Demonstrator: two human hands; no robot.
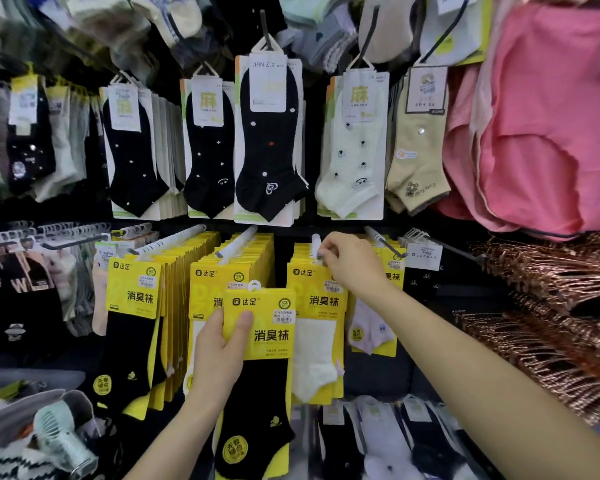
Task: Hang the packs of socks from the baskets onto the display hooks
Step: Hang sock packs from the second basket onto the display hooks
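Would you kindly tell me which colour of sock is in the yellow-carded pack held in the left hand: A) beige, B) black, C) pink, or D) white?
B: the left hand grips the yellow-carded pack, which is black below its card; the right hand pinches the top of a hanging white-sock pack.

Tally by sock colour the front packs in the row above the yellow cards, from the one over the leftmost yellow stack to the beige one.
Black sock packs: 3
White sock pack: 1
Beige sock pack: 1
Total: 5
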